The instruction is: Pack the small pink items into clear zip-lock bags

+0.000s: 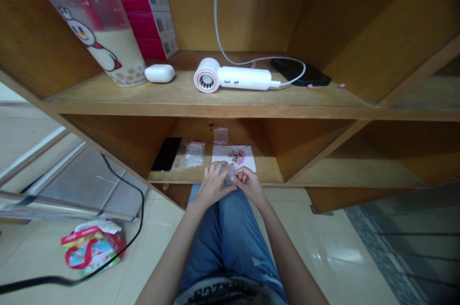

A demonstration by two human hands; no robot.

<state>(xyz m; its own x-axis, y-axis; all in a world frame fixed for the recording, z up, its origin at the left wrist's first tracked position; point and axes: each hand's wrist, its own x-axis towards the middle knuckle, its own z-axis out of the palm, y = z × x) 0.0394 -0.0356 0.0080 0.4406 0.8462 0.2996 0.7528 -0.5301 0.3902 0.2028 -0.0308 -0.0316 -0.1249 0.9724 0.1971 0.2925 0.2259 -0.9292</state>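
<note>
Between my two hands, at the front edge of the lower shelf, is a small clear plastic bag [229, 176]. My left hand [212, 184] holds the bag from its left side, fingers pointing forward and the thumb under it. My right hand [249, 183] is curled, its thumb and fingertips pinched at the bag's right edge. Just beyond them lies a white sheet of paper [220, 151] with a pile of small pink pieces [237, 156] on it. What the bag contains is too small to tell.
On the lower shelf lie a black phone [166, 154], a stack of clear bags [194, 153] and a single clear bag [220, 135]. The upper shelf bears a milk tea cup [118, 51], pink boxes [143, 22], a white case [160, 73], a handheld fan [233, 77] and a black object [300, 71].
</note>
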